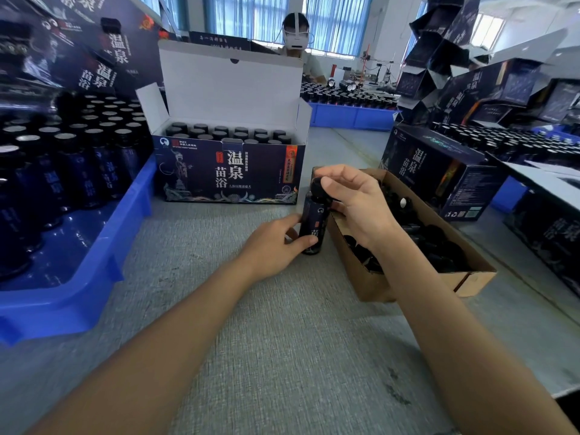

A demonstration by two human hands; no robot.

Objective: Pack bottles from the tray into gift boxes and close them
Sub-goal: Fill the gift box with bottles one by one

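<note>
My left hand [276, 243] grips the body of the small dark-blue labelled bottle [312, 226], upright on the grey table [251, 309]; my right hand [357, 204] pinches its black cap [320, 187].

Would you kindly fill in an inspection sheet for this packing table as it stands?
surface: grey felt-like table.
job's things: bottle upright on table; open gift box, lid up, capped bottles inside; blue tray of silver-topped bottles at left.
clutter: cardboard box of black caps at right; closed gift box beyond it.
grippers: left hand grips the bottle's base; right hand pinches its cap.
cables: nothing seen on the near table.
surroundings: stacked gift boxes, person opposite, windows with blue blinds.
</note>
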